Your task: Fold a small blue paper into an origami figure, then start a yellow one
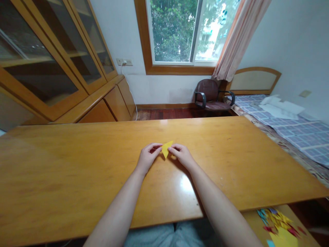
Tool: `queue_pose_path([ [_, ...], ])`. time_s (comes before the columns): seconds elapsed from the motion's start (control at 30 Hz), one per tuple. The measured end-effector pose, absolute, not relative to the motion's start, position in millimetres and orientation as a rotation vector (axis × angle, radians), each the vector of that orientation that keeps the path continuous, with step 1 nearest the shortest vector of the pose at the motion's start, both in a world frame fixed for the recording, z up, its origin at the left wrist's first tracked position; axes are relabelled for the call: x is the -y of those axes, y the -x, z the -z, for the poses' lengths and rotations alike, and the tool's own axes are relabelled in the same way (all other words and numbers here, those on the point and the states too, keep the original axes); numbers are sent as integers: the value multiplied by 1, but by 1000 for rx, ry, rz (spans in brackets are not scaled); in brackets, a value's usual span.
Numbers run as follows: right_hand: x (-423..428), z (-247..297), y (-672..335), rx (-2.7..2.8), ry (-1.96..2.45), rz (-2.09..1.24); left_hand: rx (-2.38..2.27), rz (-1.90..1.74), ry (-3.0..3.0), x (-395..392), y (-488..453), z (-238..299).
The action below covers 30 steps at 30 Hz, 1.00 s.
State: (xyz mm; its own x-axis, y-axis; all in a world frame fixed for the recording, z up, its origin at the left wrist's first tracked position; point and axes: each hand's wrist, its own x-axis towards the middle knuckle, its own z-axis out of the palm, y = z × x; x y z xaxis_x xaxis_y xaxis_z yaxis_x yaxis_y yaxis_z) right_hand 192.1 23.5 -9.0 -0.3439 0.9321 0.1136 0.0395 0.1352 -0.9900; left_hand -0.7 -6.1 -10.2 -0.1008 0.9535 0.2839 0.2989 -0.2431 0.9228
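A small folded piece of yellow paper (166, 148), pointed like a triangle, is held just above the wooden table (77, 164) near its middle. My left hand (147, 157) pinches the paper's left edge with curled fingers. From the other side my right hand (181, 155) pinches its right edge. Both forearms reach in from the table's near edge.
Bottom right, a lower wooden surface holds a pile of coloured paper pieces (279, 224). A glass-fronted wooden cabinet (51, 68) lines the left wall. Behind the table stand a dark office chair (212, 96) under the window and a bed (295, 127) at right.
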Motion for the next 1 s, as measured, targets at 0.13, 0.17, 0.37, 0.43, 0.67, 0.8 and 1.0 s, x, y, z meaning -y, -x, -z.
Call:
queue_pose_path([
  [0.13, -23, 7, -192, 1559, 983, -1338, -1391, -1355, -1549, 6, 1, 10],
  [0.17, -23, 7, -192, 1556, 983, -1337, -1390, -1353, -1544, 6, 1, 11],
  [0.37, -23, 7, -191, 1523, 967, -1353, -1375, -1338, -1537, 5, 1, 12],
  [0.43, -23, 7, -191, 1513, 964, -1360, -1366, -1336, -1548, 5, 1, 12],
  [0.67, -23, 5, -192, 1524, 964, -1352, -1291, -1334, -1727, 5, 3, 10],
  [0.8, -23, 6, -192, 1524, 960, -1356, -1283, -1340, -1733, 6, 3, 9],
  [1.0, -23, 8, -192, 1509, 965, -1361, -1283, -1336, -1704, 6, 2, 7],
])
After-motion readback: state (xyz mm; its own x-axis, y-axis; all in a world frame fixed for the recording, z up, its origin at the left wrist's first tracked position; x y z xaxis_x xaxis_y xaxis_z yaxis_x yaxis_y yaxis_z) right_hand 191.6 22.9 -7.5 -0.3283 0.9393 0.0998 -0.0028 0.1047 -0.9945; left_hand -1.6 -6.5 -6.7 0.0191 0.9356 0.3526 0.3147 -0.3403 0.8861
